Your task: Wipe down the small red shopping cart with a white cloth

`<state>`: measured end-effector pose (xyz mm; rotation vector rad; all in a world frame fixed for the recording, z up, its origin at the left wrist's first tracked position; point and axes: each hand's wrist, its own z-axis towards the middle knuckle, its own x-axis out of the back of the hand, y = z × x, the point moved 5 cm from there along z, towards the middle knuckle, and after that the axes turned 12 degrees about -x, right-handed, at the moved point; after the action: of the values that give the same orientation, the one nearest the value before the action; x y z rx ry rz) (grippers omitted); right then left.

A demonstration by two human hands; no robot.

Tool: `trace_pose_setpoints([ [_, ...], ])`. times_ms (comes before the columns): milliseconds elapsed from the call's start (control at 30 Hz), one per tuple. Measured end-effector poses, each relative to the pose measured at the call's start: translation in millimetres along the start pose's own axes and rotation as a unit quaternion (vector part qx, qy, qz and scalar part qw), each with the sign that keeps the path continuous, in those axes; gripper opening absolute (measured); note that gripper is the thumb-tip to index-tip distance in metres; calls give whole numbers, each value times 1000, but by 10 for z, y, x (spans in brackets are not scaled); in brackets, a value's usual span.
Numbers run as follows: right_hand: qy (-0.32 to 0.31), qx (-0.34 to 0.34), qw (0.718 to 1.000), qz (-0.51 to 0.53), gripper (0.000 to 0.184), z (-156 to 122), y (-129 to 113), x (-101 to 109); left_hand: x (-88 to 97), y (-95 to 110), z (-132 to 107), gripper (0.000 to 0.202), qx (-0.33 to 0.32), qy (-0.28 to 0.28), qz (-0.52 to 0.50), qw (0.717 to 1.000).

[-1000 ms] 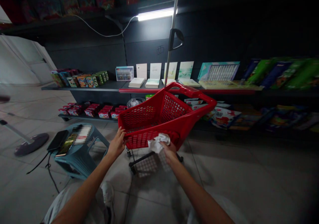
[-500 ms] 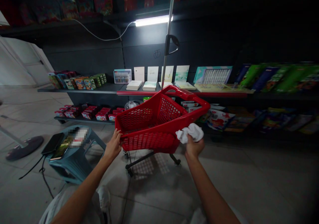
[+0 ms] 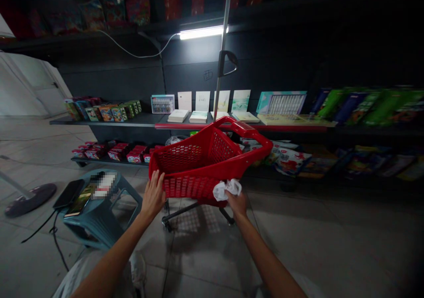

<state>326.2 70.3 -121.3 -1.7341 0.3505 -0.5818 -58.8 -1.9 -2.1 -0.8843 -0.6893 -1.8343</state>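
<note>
A red plastic shopping cart (image 3: 188, 185) stands on the floor in front of me, its basket of perforated walls and its handle toward the right. My left hand (image 3: 153, 195) lies against the basket's left end with the fingers stretched out. In my right hand (image 3: 237, 202) is a bunched white cloth (image 3: 227, 189), held against the lower right part of the basket's near side. The cloth hides part of that wall and some of my fingertips.
Behind the cart runs a dark shelf (image 3: 139, 124) with books, boxes and bags. A blue-grey stool (image 3: 99, 216) bearing a phone (image 3: 79, 200) and a black device (image 3: 69, 193) stands to the left. Beyond it is a round pole base (image 3: 31, 199). A metal pole (image 3: 217, 94) rises behind the cart.
My right hand has moved left and slightly down with the cloth along the cart's side. The left fingers have gone from curling over the rim to lying flat. The cart has shifted slightly left.
</note>
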Motion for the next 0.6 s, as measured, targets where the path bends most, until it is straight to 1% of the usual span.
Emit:
trace_pose_setpoints([
  [100,-21,-1,1000,-3,52,-110,-59,-79,-58,199,34,75,-32,-10,-8,999],
  [167,-35,5,999,16,57,-194,-112,-140,-102,260,68,77,-37,-15,-26,999],
  [233,-45,24,998,47,59,-265,-176,-195,-118,241,119,78,-21,-4,-36,999],
  [300,-45,55,995,66,57,-313,-252,-229,-113,172,183,79,2,12,-32,999],
  [367,-37,85,994,65,54,-345,-335,-242,-110,100,248,81,14,23,-27,999],
  [467,-25,127,990,57,51,-412,-488,-228,-138,45,333,81,0,18,-32,999],
  [600,-14,210,977,45,42,-606,-791,-137,-217,55,418,77,-23,-14,-46,999],
])
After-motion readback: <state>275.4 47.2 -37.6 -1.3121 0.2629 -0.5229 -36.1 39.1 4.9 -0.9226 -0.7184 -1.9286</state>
